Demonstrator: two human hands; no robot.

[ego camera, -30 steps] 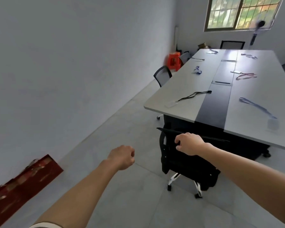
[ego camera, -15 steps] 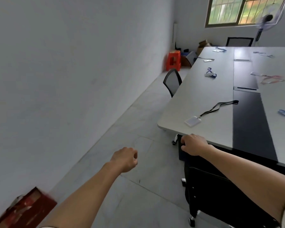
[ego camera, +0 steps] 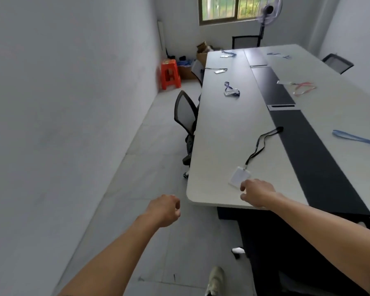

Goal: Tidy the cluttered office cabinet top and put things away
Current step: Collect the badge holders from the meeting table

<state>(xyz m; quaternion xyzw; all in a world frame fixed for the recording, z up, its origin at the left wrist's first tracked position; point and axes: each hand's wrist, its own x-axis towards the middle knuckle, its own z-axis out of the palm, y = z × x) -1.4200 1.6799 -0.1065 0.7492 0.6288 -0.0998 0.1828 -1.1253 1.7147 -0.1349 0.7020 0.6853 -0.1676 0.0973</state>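
Note:
A long grey table [ego camera: 222, 129] with a black centre strip carries several lanyards. Nearest is a white badge holder [ego camera: 239, 176] on a black lanyard [ego camera: 260, 146], close to the table's front edge. My right hand [ego camera: 257, 193] hovers just in front of that badge holder, fingers loosely curled, holding nothing. My left hand [ego camera: 165, 210] hangs over the floor to the left of the table corner, loosely curled and empty. Farther along lie a dark blue lanyard [ego camera: 231, 90], a pink one [ego camera: 303, 87] and a light blue one [ego camera: 355, 137].
A black chair [ego camera: 286, 253] stands under my right forearm at the table's end. A mesh chair [ego camera: 185, 114] is tucked in on the left side. An orange stool [ego camera: 170, 74], cardboard boxes [ego camera: 202, 54] and a fan [ego camera: 267, 11] occupy the far end. The wall runs along the left.
My right hand has let go of the black chair's back and risen over the table's front edge near the badge holder. The view has moved forward and turned along the table.

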